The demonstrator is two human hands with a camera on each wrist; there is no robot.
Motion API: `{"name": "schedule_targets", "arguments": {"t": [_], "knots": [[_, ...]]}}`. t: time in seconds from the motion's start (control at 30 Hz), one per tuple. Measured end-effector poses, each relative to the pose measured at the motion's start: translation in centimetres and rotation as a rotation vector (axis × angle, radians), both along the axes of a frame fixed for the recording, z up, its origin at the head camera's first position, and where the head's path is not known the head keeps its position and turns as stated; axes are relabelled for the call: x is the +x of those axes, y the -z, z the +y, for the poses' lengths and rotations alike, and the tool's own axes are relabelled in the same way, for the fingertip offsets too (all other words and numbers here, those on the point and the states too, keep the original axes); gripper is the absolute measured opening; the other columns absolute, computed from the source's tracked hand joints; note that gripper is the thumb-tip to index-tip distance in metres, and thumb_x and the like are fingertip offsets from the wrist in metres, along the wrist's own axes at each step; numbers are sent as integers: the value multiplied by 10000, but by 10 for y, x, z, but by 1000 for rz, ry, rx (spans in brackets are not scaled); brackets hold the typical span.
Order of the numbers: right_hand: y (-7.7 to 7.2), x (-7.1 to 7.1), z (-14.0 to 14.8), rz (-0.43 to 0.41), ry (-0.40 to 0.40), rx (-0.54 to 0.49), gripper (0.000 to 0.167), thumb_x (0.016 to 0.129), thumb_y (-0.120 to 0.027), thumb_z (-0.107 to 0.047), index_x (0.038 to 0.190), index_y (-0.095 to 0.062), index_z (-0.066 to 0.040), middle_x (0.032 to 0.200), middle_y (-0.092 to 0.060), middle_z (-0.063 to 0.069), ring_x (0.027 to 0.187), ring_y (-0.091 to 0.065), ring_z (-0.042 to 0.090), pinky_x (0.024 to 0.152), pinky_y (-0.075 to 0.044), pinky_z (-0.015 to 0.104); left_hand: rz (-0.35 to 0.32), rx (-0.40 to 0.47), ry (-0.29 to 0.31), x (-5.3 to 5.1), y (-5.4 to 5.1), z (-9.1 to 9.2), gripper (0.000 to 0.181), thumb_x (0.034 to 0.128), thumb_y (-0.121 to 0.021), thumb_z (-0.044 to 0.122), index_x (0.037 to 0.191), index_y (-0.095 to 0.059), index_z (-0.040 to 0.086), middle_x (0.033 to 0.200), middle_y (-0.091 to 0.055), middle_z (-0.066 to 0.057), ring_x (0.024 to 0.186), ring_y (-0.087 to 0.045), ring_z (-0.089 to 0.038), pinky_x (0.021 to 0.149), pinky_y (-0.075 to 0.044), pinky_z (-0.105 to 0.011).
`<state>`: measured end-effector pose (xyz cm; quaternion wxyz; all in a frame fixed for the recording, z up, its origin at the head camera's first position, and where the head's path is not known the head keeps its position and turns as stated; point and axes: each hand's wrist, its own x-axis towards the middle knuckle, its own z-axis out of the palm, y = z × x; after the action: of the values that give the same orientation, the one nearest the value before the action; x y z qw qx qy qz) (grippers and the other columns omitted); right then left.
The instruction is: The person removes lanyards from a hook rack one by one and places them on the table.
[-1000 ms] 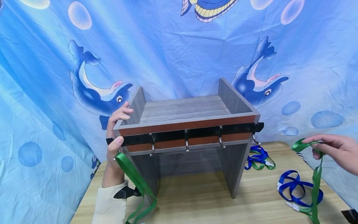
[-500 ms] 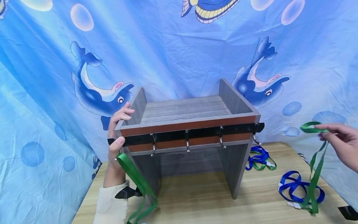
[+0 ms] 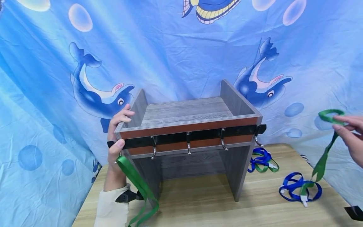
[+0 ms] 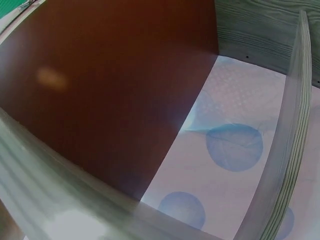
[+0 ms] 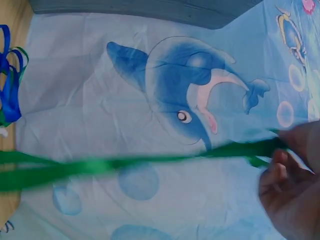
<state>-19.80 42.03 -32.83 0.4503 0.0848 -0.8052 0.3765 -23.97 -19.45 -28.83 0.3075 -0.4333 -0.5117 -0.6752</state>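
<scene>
A grey wooden rack (image 3: pixel 184 123) carries a black strip with silver hooks (image 3: pixel 188 148) along its front. My left hand (image 3: pixel 117 135) grips the rack's left corner, thumb on the strip's left end. Below that thumb a green lanyard (image 3: pixel 136 179) hangs from the leftmost hook. Off to the right, my right hand (image 3: pixel 351 132) pinches another green lanyard (image 3: pixel 321 164) near its looped top; the lower end reaches down over a blue lanyard (image 3: pixel 293 178) on the table. The right wrist view shows that hand (image 5: pixel 295 185) with the green ribbon (image 5: pixel 150 160) stretched leftward, blurred.
A bundle of blue and green lanyards (image 3: pixel 262 160) lies on the wooden table (image 3: pixel 198 208) beside the rack's right leg. Behind everything hangs a blue curtain (image 3: pixel 175 56) with dolphins. The left wrist view shows a brown panel (image 4: pixel 110 90) and grey boards.
My right hand has moved right and upward, drawing the green lanyard up with it; the blue lanyard beneath has shifted slightly. My left hand keeps its grip on the rack's corner.
</scene>
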Motion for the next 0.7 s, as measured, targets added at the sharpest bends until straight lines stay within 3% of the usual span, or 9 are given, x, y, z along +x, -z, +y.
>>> {"name": "schedule_targets", "arguments": {"t": [0.07,0.17,0.27,0.37,0.47,0.53,0.6,0.7], "knots": [[7,0,2,-108,-48,42,479,1037,-581,33,1230,-722,-382,963,-552,-318,666,-445,-88,473,-287,128,3,-5,-6,0,0,-1,402,861,-482,161,1218,-662,117,1429,-626,-92,1576,-262,-328,1278,-159,-472],[20,1,3,-322,-58,190,320,1027,-619,-6,1149,-753,-270,764,-551,-204,543,-395,39,436,-260,281,14,-18,-21,0,-1,-1,402,863,-476,154,1216,-667,126,1422,-637,-76,1572,-280,-315,1279,-153,-481],[27,3,4,-555,-37,380,178,1032,-642,-67,1181,-738,-71,693,-530,-101,527,-380,105,474,-311,277,26,-27,-40,-1,0,-1,403,862,-472,152,1213,-669,123,1414,-645,-64,1567,-299,-303,1282,-146,-485],[29,-2,6,-760,-106,458,242,1037,-629,-76,1228,-717,45,765,-607,-53,567,-438,90,518,-380,266,37,-25,-43,-1,0,-2,408,862,-466,150,1215,-665,110,1415,-643,-71,1565,-299,-312,1282,-150,-483],[30,-9,9,-981,-235,488,276,1043,-602,-81,1246,-707,73,935,-711,-23,603,-480,65,558,-435,259,44,-24,-56,-1,0,-3,406,860,-470,151,1211,-667,102,1408,-647,-71,1564,-307,-316,1280,-158,-478],[33,-13,10,-1100,-320,488,292,1052,-579,-90,1242,-701,96,953,-725,-4,579,-471,55,546,-438,264,39,-26,-63,-1,-1,-3,405,857,-472,150,1208,-671,110,1404,-651,-65,1563,-315,-309,1278,-159,-477],[37,-15,11,-1178,-403,458,301,1055,-553,-72,1235,-685,130,938,-722,9,552,-445,44,535,-435,263,32,-28,-65,-1,0,-2,402,857,-477,152,1205,-675,122,1401,-654,-56,1563,-318,-300,1279,-155,-479],[44,-18,14,-1212,-476,404,306,1058,-519,-45,1224,-662,169,895,-702,4,527,-403,32,513,-417,265,25,-29,-55,-1,0,-1,402,854,-478,151,1205,-675,138,1403,-653,-49,1564,-315,-290,1285,-140,-483]]}}
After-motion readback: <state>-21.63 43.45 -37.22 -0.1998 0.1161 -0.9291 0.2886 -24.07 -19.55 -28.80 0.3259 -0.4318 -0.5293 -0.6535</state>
